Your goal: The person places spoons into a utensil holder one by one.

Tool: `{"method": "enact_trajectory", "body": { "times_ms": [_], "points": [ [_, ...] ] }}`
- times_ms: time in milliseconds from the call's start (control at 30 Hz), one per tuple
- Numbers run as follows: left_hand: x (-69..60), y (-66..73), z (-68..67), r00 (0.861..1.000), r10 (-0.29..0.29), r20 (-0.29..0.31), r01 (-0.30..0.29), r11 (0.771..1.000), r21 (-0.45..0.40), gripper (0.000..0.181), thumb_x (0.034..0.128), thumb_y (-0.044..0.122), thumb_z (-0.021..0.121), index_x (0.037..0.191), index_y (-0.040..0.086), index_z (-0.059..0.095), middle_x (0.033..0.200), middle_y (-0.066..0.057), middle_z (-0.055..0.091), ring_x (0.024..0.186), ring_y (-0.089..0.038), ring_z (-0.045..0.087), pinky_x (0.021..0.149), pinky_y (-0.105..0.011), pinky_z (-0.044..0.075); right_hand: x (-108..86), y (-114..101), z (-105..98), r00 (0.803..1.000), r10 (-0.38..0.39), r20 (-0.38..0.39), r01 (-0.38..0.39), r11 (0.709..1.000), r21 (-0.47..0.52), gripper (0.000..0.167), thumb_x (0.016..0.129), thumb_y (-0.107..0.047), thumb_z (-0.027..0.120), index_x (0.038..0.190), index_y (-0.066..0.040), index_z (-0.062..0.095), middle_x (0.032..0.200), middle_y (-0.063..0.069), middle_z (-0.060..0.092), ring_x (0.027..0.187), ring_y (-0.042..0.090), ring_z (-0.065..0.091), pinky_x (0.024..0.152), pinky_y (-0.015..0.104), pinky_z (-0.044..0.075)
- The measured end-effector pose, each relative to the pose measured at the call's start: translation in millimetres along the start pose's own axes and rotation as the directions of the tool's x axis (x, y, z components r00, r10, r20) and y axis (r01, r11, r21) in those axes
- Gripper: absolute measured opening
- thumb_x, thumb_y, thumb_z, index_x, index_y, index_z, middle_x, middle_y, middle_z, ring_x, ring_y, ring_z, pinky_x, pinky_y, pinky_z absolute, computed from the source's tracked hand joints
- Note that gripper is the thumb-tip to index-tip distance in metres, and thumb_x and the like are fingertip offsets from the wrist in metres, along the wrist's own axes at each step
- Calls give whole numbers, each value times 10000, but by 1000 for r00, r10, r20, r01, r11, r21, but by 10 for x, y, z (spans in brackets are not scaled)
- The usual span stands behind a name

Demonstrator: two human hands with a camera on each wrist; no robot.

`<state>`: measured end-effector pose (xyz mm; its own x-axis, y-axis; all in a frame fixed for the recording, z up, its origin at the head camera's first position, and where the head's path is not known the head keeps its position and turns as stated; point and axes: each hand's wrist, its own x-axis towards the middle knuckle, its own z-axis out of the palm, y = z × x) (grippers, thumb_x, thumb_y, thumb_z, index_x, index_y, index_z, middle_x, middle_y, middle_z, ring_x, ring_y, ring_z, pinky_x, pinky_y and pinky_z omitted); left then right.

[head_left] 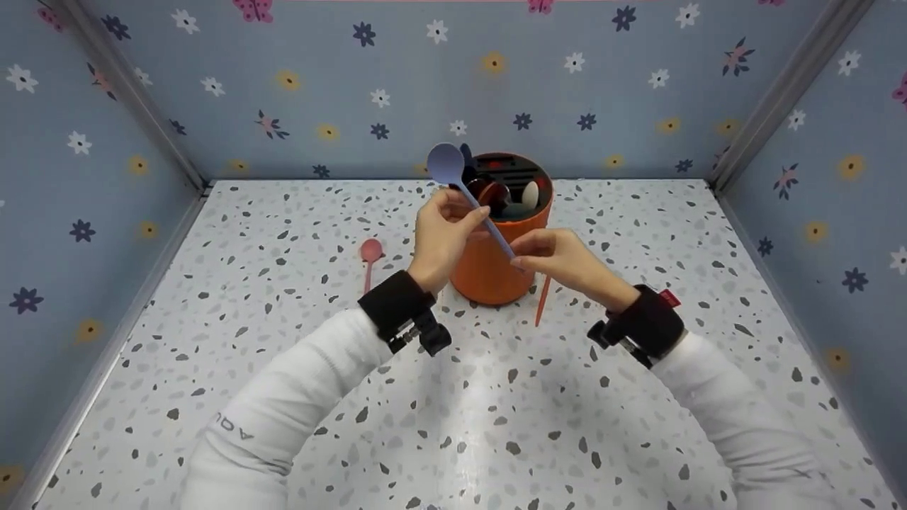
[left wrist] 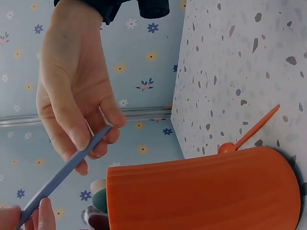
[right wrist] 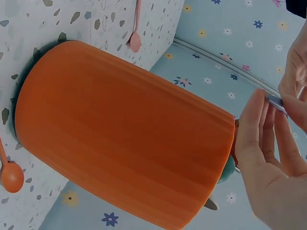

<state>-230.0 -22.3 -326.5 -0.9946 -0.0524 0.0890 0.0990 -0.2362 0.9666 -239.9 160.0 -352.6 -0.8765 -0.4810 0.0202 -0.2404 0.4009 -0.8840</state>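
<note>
A lavender-blue spoon (head_left: 446, 164) is held slantwise in front of an orange utensil holder (head_left: 496, 265), its bowl up and to the left. My left hand (head_left: 441, 234) pinches the middle of the handle between thumb and fingers. At the handle's lower end, my right hand (head_left: 565, 261) grips with thumb and fingertips. The left wrist view shows the handle (left wrist: 62, 175) spanning both hands. Several utensils stand in the holder's dark slotted top, among them a white one (head_left: 530, 195) and a teal one (right wrist: 227, 168).
A pink spoon (head_left: 370, 251) lies on the speckled tabletop (head_left: 297, 234) left of the holder. An orange spoon (right wrist: 12, 177) lies at the holder's right, partly hidden in the head view. Flower-patterned walls (head_left: 397, 85) enclose the table's back and sides.
</note>
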Motion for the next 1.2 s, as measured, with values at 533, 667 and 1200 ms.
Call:
{"method": "enact_trajectory", "body": {
  "times_ms": [533, 667, 1200],
  "points": [
    [324, 187, 49, 911, 413, -8, -379, 842, 385, 112, 813, 63, 624, 851, 7, 535, 766, -105, 566, 704, -175, 560, 637, -204, 474, -80, 317, -57, 997, 72, 38, -70, 997, -41, 287, 849, -143, 582, 1080, 28, 593, 1067, 166, 588, 891, 241, 587, 812, 386, 492],
    [382, 149, 47, 894, 449, 13, -408, 800, 440, 120, 817, 78, 623, 866, 8, 539, 777, -105, 581, 733, -160, 565, 655, -193, 449, -115, 356, -58, 995, 80, 54, -79, 997, -23, 301, 857, -156, 574, 1094, 30, 584, 1064, 169, 587, 885, 238, 593, 812, 403, 493],
    [433, -166, 41, 894, 441, 81, -413, 740, 531, 125, 808, 78, 635, 859, -2, 553, 807, -126, 596, 737, -182, 573, 648, -202, 458, -183, 528, -58, 992, 104, 68, -105, 994, 5, 259, 861, -146, 571, 1074, -3, 603, 1052, 188, 593, 851, 348, 576, 741, 313, 523]
  ]
}}
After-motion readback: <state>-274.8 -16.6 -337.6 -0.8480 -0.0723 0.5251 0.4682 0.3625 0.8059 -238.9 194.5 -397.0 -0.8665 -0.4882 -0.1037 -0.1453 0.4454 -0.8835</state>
